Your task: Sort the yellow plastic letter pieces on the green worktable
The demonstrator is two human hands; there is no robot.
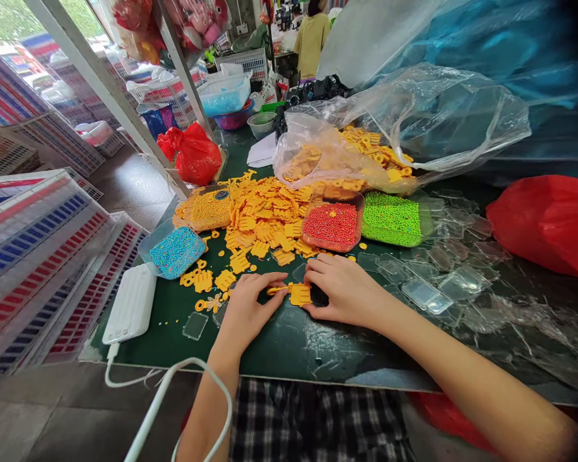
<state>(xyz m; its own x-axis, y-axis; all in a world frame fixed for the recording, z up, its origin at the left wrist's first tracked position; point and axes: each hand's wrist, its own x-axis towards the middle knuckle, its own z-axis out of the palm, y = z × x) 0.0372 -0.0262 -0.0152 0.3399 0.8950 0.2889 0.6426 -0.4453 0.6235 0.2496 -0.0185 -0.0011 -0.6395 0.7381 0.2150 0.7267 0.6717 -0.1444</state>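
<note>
Close together over the green table (289,359), my two hands pinch yellow plastic pieces. Between the thumb and fingers of my left hand (250,308) is a small yellow plastic piece (275,290), seen nearly edge-on. My right hand (340,289) grips a flat, slotted yellow plastic piece (300,294) by its right side. The two pieces meet or almost meet; I cannot tell if they are joined. Just beyond my hands lies a heap of similar yellow pieces (264,212). Some yellow rings (201,305) and a clear plastic plate (195,326) lie left of my left hand.
Open tubs hold blue beads (177,251), orange beads (205,210), red beads (331,224) and green beads (391,219). Clear plastic cases (426,295) spread at right. A white power bank (131,301) trails a cable past my left forearm. A clear bag (313,151) stands behind.
</note>
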